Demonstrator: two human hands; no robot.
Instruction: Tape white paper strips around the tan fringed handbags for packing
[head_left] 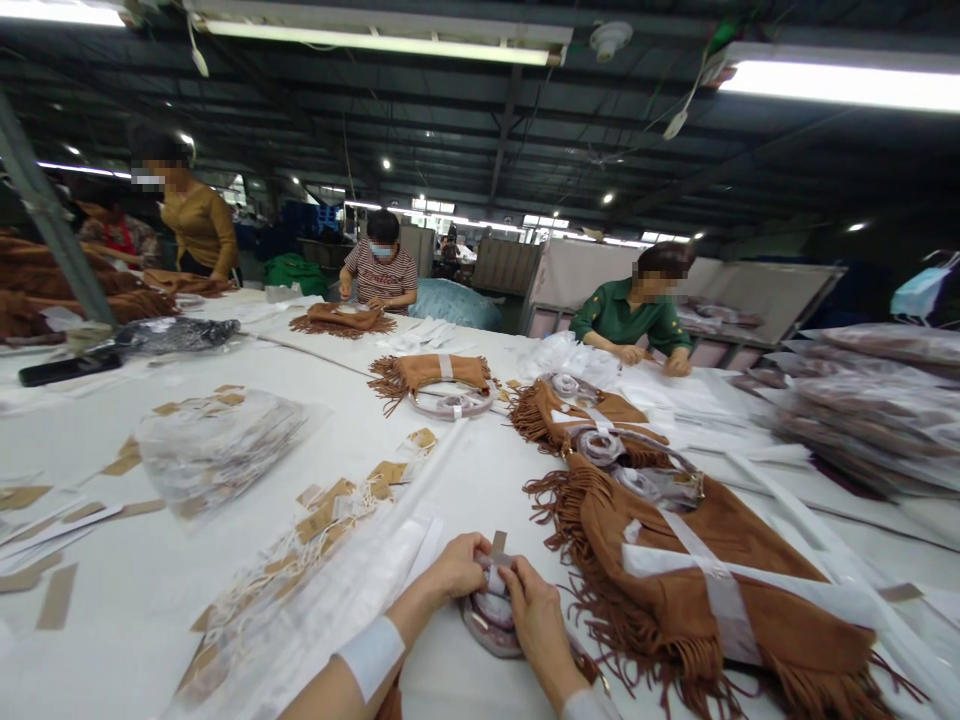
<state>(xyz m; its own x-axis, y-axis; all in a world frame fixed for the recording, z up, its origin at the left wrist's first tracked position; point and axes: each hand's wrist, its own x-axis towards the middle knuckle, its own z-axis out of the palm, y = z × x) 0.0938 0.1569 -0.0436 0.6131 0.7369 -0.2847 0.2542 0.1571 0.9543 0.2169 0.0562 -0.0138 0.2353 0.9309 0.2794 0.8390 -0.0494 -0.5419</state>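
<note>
At the table's near edge lies a coiled bag strap [495, 640] in a clear-looking wrap. My left hand [459, 568] has its fingers closed at the coil's far side, pinching the wrap. My right hand [534, 605] pinches the same spot from the right. A small grey-brown strip [499, 542] sticks up between the fingertips; which hand grips it I cannot tell. Part of the coil and the brown piece below are hidden by my wrists. Just right of my right hand lies a brown fringed suede bag [780, 610] with a white band around it.
More fringed bags [592, 415] lie beyond. Left of my arms are paper tags with strings [322, 520] and a plastic packet [217, 450]. Wrapped bags are stacked [877, 410] at right. Co-workers [637, 315] work across the white table [135, 620].
</note>
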